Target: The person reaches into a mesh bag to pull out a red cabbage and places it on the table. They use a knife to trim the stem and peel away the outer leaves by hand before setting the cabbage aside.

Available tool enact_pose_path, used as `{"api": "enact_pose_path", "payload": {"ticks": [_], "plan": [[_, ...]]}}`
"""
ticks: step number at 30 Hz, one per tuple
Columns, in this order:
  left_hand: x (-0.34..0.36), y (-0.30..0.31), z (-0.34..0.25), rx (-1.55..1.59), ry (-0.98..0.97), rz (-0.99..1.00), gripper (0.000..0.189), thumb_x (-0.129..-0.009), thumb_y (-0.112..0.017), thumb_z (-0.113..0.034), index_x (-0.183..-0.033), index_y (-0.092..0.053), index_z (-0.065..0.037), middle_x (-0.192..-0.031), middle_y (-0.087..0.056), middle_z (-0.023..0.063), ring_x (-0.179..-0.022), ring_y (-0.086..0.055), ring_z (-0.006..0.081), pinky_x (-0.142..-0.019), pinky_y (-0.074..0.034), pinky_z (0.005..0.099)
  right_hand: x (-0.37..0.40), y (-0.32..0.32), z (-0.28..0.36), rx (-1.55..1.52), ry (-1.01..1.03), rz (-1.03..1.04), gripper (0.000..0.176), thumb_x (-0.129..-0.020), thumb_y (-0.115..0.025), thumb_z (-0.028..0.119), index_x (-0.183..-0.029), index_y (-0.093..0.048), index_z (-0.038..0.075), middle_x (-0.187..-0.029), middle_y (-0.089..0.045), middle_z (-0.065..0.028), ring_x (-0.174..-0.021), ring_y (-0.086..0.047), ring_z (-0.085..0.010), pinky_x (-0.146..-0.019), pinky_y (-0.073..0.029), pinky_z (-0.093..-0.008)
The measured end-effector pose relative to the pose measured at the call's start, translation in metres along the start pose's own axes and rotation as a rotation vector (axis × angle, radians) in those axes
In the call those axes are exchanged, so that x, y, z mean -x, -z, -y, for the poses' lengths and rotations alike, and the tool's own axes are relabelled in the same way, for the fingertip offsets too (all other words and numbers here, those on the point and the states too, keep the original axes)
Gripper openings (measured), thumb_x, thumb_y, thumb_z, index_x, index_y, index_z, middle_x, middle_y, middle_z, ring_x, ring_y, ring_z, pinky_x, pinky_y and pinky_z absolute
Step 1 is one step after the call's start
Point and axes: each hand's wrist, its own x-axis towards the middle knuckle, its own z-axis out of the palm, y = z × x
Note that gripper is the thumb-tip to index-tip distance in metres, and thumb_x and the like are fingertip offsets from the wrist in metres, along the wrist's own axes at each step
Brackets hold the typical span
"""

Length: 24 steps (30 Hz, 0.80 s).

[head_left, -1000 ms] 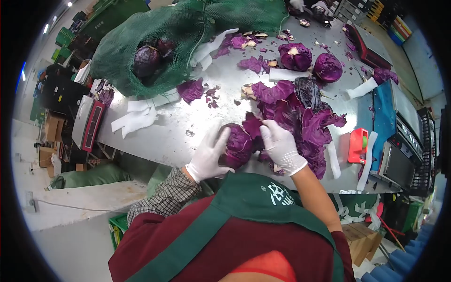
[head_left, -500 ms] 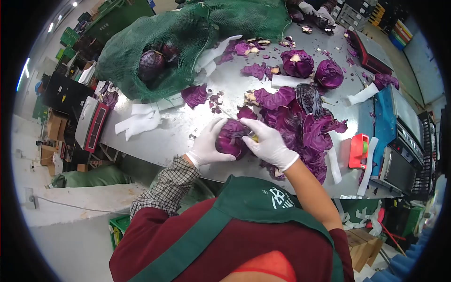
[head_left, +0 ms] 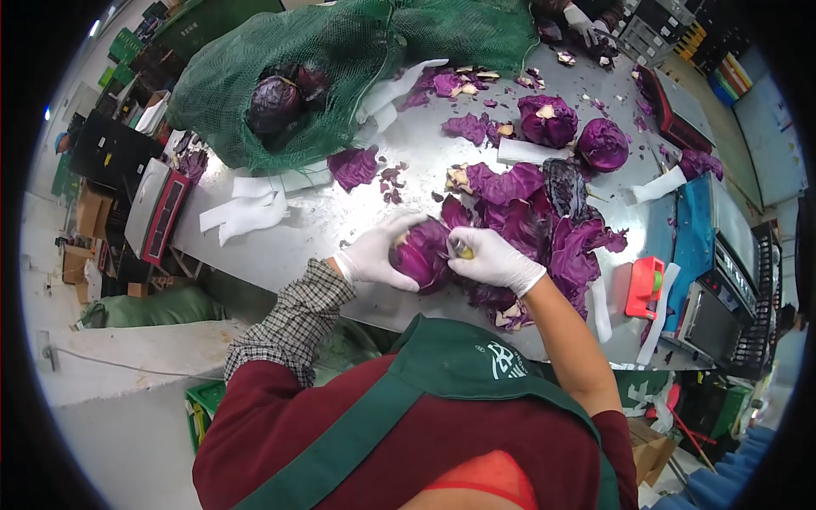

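Observation:
A red cabbage (head_left: 422, 255) sits between my two gloved hands over the metal table. My left hand (head_left: 380, 253) is wrapped round its left side, with the thumb along the lower front. At the cabbage's right side, my right hand (head_left: 495, 261) is closed round a small knife (head_left: 461, 248), of which the yellowish handle end shows; its blade is hard to make out. Loose purple cabbage leaves (head_left: 518, 219) lie heaped just beyond and right of my right hand. A torn leaf (head_left: 354, 167) rests further back on the left.
Two red cabbages (head_left: 603, 144) (head_left: 548, 120) stand at the back, near white foam sleeves (head_left: 531, 152). A green net bag (head_left: 340, 76) with cabbages covers the back left. To the right are a red tape dispenser (head_left: 644, 287) and a scale (head_left: 718, 310). A co-worker's gloved hands (head_left: 581, 23) work at the far edge.
My right hand has turned from lying over the cabbage's top with fingers extended to a closed grip at its right side. The cabbage has tilted, showing its pale stem end on the left.

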Motion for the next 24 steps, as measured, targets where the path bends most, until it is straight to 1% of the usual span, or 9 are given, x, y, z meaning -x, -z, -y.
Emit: {"api": "enact_pose_path", "payload": {"ticks": [1,4,6,8,10,11,15,18,24], "plan": [[-0.001,0.000,0.005,0.081,0.005,-0.018,0.103,-0.054,-0.087,-0.031,-0.141,-0.035,-0.006,-0.140,-0.036,0.0191,-0.132,-0.036,0.0317,-0.110,-0.031,0.0407,0.006,-0.002,0.005,-0.028,0.015,-0.076,0.022,-0.079,-0.065,0.014,-0.096,-0.059,0.000,-0.075,-0.059,-0.0104,-0.075,-0.061,-0.0209,-0.073,-0.049,-0.0333],[0.001,0.000,0.014,0.189,0.071,-0.030,0.106,-0.054,-0.088,-0.024,-0.143,-0.032,-0.007,-0.143,-0.034,0.0173,-0.134,-0.034,0.0280,-0.112,-0.027,0.0389,0.030,0.006,-0.009,-0.376,-0.076,-0.230,0.023,-0.079,-0.064,0.012,-0.097,-0.058,0.000,-0.076,-0.056,-0.0043,-0.071,-0.057,-0.0138,-0.069,-0.049,-0.0322],[0.004,-0.002,0.021,0.348,0.128,-0.076,0.106,-0.054,-0.088,-0.022,-0.143,-0.033,-0.007,-0.142,-0.035,0.0170,-0.134,-0.034,0.0281,-0.112,-0.027,0.0384,0.054,0.022,-0.019,-0.579,-0.378,-0.477,0.022,-0.079,-0.065,0.012,-0.097,-0.058,0.002,-0.076,-0.052,0.0001,-0.071,-0.053,-0.0078,-0.066,-0.049,-0.0312],[0.010,-0.010,0.022,0.409,0.159,-0.120,0.106,-0.054,-0.088,-0.022,-0.143,-0.033,-0.006,-0.142,-0.035,0.0167,-0.134,-0.034,0.0282,-0.112,-0.027,0.0380,0.066,0.035,-0.045,-0.266,-0.367,-0.677,0.035,-0.078,-0.067,0.013,-0.110,-0.057,0.003,-0.079,-0.058,-0.0041,-0.072,-0.059,-0.0151,-0.069,-0.050,-0.0314],[0.009,-0.014,0.020,0.355,0.151,-0.174,0.107,-0.054,-0.088,-0.022,-0.143,-0.032,-0.006,-0.142,-0.035,0.0165,-0.133,-0.036,0.0284,-0.111,-0.028,0.0376,0.067,0.024,-0.033,0.241,-0.130,-0.770,0.056,-0.074,-0.074,0.021,-0.124,-0.052,0.006,-0.110,-0.060,-0.0165,-0.101,-0.061,-0.0302,-0.086,-0.050,-0.0373],[0.006,-0.012,0.010,0.159,0.100,-0.167,0.107,-0.054,-0.089,-0.027,-0.142,-0.033,-0.005,-0.142,-0.036,0.0179,-0.133,-0.037,0.0299,-0.111,-0.029,0.0391,0.057,0.019,0.002,0.220,-0.137,-0.687,0.056,-0.073,-0.075,0.025,-0.122,-0.054,0.008,-0.116,-0.057,-0.0157,-0.106,-0.059,-0.0290,-0.089,-0.049,-0.0387],[0.001,-0.021,-0.006,-0.102,0.069,-0.143,0.106,-0.053,-0.087,-0.037,-0.139,-0.036,-0.003,-0.139,-0.037,0.0207,-0.131,-0.037,0.0355,-0.109,-0.032,0.0411,0.011,-0.038,0.025,0.074,0.091,-0.408,0.048,-0.077,-0.074,0.021,-0.120,-0.057,0.009,-0.119,-0.054,-0.0142,-0.095,-0.063,-0.0295,-0.081,-0.053,-0.0367],[0.009,-0.023,-0.004,0.039,0.120,-0.183,0.106,-0.051,-0.088,-0.038,-0.138,-0.038,-0.003,-0.137,-0.039,0.0200,-0.130,-0.037,0.0364,-0.109,-0.032,0.0413,0.003,-0.051,0.020,0.144,0.141,-0.507,0.027,-0.080,-0.068,0.015,-0.103,-0.056,0.008,-0.115,-0.055,-0.0114,-0.083,-0.065,-0.0323,-0.072,-0.054,-0.0387],[0.008,-0.025,0.006,0.011,0.018,-0.230,0.105,-0.053,-0.089,-0.032,-0.139,-0.036,-0.005,-0.139,-0.038,0.0194,-0.132,-0.036,0.0334,-0.111,-0.030,0.0400,0.017,-0.036,0.004,0.316,0.100,-0.642,0.020,-0.081,-0.060,0.011,-0.098,-0.050,0.007,-0.095,-0.056,-0.0159,-0.076,-0.062,-0.0375,-0.066,-0.051,-0.0445]]}}
